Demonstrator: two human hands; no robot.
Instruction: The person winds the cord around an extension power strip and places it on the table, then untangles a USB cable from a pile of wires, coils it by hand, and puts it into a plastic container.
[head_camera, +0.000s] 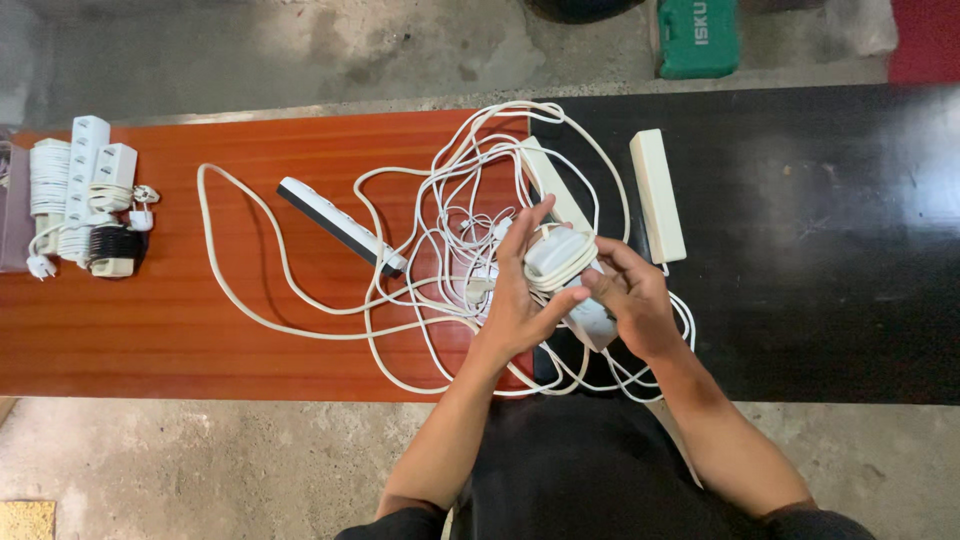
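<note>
Left hand (515, 300): fingers (525, 235) spread and wrapped about a white power strip (592, 322) bound with a coil of white cord (556, 255), thumb pressed under the coil; right hand (632, 300): fingers (600, 285) bent and narrow, tips touching the same coil from the right side; the bundle is held just above the middle of the surface (200, 340), toward its near edge, where the red-brown half meets the black half (820, 250).

Item: tangle of loose white cable (430, 200), spread beneath and around both hands, loops reaching the far edge and the near edge; one long loop (235, 270) runs off to the left over the red-brown half.

Item: black-and-white power strip (340, 225), lying slantwise left of the tangle, its right end touching the cable.

Item: white power strip (552, 185), partly under the cable, just beyond the left fingers, tilted.

Item: cream power strip (657, 195), on the black half, right of the hands, near-upright in the view, apart from the tangle save for a cord at its near end.

Item: group of wound-up strips (85, 190), white cords coiled tight, one black coil (113, 243), at the left end of the surface, well apart from the hands.

Item: green case (697, 37), on the concrete floor (300, 50) beyond the far edge.
</note>
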